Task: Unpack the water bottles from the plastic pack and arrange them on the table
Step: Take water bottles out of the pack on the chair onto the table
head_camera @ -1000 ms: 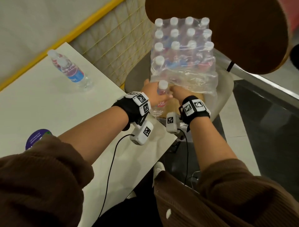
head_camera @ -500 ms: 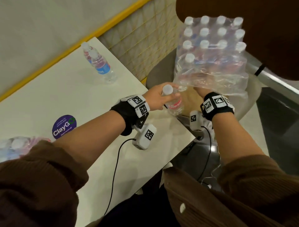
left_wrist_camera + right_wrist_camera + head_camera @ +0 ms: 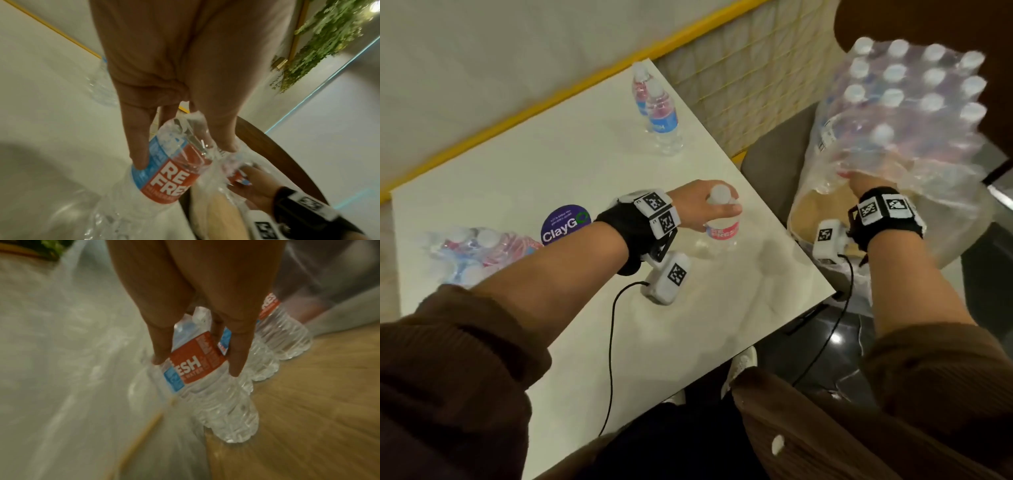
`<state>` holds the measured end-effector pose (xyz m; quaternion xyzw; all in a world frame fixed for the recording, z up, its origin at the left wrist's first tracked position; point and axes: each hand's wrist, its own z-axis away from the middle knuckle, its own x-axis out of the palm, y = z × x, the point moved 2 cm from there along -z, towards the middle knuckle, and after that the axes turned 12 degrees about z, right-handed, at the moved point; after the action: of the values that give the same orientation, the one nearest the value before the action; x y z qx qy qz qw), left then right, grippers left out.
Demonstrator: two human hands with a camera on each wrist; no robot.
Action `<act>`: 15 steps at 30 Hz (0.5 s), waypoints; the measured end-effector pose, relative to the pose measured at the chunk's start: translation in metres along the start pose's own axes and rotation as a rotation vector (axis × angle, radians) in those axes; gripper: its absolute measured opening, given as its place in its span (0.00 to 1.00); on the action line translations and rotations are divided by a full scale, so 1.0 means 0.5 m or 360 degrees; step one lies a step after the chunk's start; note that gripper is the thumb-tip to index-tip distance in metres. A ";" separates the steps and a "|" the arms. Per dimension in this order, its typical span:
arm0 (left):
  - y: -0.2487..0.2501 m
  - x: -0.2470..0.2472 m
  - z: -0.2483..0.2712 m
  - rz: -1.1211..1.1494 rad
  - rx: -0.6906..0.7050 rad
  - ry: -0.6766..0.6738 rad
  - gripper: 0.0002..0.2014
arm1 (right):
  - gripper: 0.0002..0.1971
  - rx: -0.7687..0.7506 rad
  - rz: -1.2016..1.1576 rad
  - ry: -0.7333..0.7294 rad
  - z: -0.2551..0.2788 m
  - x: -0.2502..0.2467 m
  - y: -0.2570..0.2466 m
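Note:
My left hand (image 3: 717,209) grips a red-and-blue labelled water bottle (image 3: 722,230) by its shoulder, upright over the white table (image 3: 722,342) near its right edge. The left wrist view shows the left hand's fingers (image 3: 139,155) curled round the bottle (image 3: 170,172). The torn plastic pack (image 3: 914,102), holding several white-capped bottles, stands on a chair to the right. My right hand (image 3: 856,178) reaches into the pack's open front. There the right hand (image 3: 198,365) grips another bottle (image 3: 205,386) standing on the wooden seat (image 3: 308,418).
Two bottles (image 3: 661,113) stand at the table's far side. A second bundle of bottles (image 3: 472,246) lies at the table's left, beside a round purple sticker (image 3: 565,222). More packed bottles (image 3: 283,334) stand behind the gripped one. A yellow-edged mesh barrier (image 3: 739,85) runs behind the table.
My left hand has carried its bottle left, out of the pack and over the table. The right hand has stayed at the pack's opening.

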<state>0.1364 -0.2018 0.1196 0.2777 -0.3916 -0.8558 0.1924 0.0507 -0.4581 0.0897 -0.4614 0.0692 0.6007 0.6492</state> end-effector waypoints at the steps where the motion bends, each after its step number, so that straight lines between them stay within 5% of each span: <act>1: -0.020 -0.016 0.006 -0.0032 -0.0040 0.0028 0.19 | 0.30 -0.0029 0.0002 0.0010 0.002 -0.002 0.014; 7: -0.083 -0.126 0.056 -0.0278 -0.0253 0.0049 0.20 | 0.09 -0.0303 -0.0551 0.0196 0.045 0.012 0.062; 11: -0.116 -0.195 0.092 -0.0419 -0.0422 0.0042 0.20 | 0.25 -0.0575 -0.0507 0.0076 0.093 0.038 0.072; 15: -0.153 -0.249 0.134 -0.0567 -0.0513 0.0084 0.21 | 0.25 -0.0768 -0.0245 0.0108 0.123 0.033 0.058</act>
<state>0.1818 -0.0487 0.1369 0.3304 -0.1897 -0.9202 0.0902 0.0021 -0.4085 0.0986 -0.6268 -0.0897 0.5327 0.5615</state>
